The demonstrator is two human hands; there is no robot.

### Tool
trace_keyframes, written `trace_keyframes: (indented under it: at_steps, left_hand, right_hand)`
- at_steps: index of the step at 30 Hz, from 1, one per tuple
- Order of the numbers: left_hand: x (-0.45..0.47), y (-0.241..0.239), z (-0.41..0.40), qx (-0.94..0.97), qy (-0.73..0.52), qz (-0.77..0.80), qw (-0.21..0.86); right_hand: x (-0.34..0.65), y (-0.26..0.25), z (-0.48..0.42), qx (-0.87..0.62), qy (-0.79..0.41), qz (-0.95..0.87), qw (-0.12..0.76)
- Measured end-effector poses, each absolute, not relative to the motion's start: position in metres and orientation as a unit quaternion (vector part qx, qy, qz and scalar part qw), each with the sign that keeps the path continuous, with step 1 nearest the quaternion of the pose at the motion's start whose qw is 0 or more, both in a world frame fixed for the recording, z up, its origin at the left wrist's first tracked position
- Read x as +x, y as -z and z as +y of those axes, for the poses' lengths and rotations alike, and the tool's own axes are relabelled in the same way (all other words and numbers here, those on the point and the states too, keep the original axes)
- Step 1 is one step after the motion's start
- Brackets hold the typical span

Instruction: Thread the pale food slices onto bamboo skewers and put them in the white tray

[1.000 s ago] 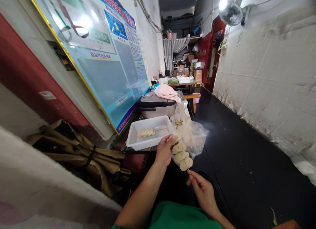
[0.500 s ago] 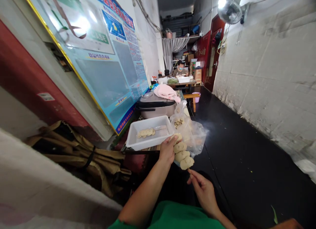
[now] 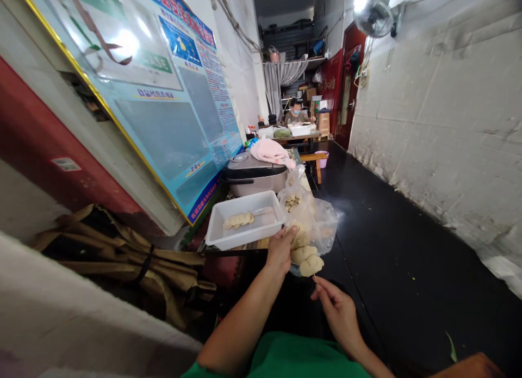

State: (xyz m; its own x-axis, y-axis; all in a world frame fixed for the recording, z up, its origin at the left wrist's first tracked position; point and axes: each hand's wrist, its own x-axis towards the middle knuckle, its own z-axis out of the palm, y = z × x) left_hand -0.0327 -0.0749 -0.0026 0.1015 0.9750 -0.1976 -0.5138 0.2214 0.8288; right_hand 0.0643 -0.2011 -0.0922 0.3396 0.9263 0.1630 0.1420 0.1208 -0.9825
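A thin wooden skewer carries several pale beige dough pieces (image 3: 306, 254) stacked in a row. My left hand (image 3: 279, 251) is closed round the upper pieces. My right hand (image 3: 335, 307) pinches the bare lower end of the skewer just below the bottom piece. Right behind them lies a clear plastic bag (image 3: 314, 217) with more of the same pieces inside. Left of the bag stands a white rectangular tray (image 3: 240, 236) holding one filled skewer.
A grey electric cooker (image 3: 253, 174) with a pink cloth (image 3: 271, 151) sits behind the tray. A large blue poster (image 3: 171, 95) covers the left wall. Folded brown material (image 3: 122, 258) lies at lower left. A person (image 3: 296, 112) sits at a far table. Dark floor runs along the right.
My left hand has slid down the skewer, bunching the pieces closer together. My right hand has kept its pinch on the stick. The view has shifted slightly.
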Motion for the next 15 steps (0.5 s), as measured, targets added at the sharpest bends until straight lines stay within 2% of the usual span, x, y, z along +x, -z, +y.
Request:
trace_keyframes:
  at_steps: [8,15]
  left_hand:
    - [-0.048,-0.005,-0.073,0.337,-0.475,0.318,0.748]
    - [-0.049,0.009,-0.070,0.348,-0.491,0.367,0.709]
  right_hand:
    - [0.064,0.092,-0.200,-0.530,-0.444,-0.395,0.605]
    - [0.059,0.088,-0.201,-0.510,-0.485,-0.380,0.601]
